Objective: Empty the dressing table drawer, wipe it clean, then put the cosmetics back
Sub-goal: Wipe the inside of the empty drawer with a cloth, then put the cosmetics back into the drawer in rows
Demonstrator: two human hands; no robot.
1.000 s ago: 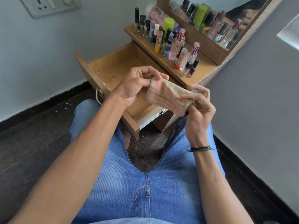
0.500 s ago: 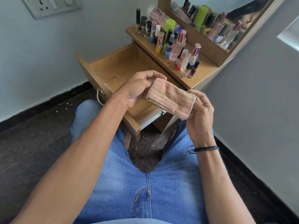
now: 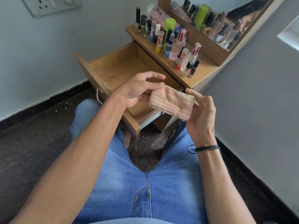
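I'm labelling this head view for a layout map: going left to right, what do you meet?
White wall socket plate → open wooden drawer → folded pink cloth → black braided wristband

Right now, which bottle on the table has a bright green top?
The tall bottle at the back of the row: its whole top is lime green; the others have black, white or pink caps.

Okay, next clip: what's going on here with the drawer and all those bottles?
A seated person holds a folded pinkish cloth between the left hand and right hand, above the open drawer. The visible part of the drawer is empty. The cosmetics stand upright in rows on the dressing table top. Wiping looks about to start.
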